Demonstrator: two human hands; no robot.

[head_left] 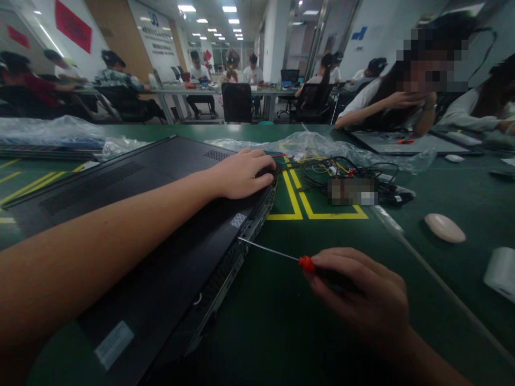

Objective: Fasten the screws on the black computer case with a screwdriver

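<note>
A black computer case (169, 225) lies on its side across the green table, with vents, a small patterned label and a white sticker on its dark panel. My left hand (247, 174) rests on the far end of this panel, its fingers bent over the edge and nothing seen in its grasp. In my right hand (362, 292) is a screwdriver (277, 253) with an orange-red collar and a long thin shaft; my fingers cover most of the handle. Its tip meets the edge of the case near the patterned label. Whether it sits on a screw, I cannot tell.
A tangle of cables (350, 169) lies beyond the case, with plastic film (314, 143) behind it. To the right are a pale computer mouse (444, 228) and a white roll (501, 273). Across the table sits a person (382, 102); others work farther back.
</note>
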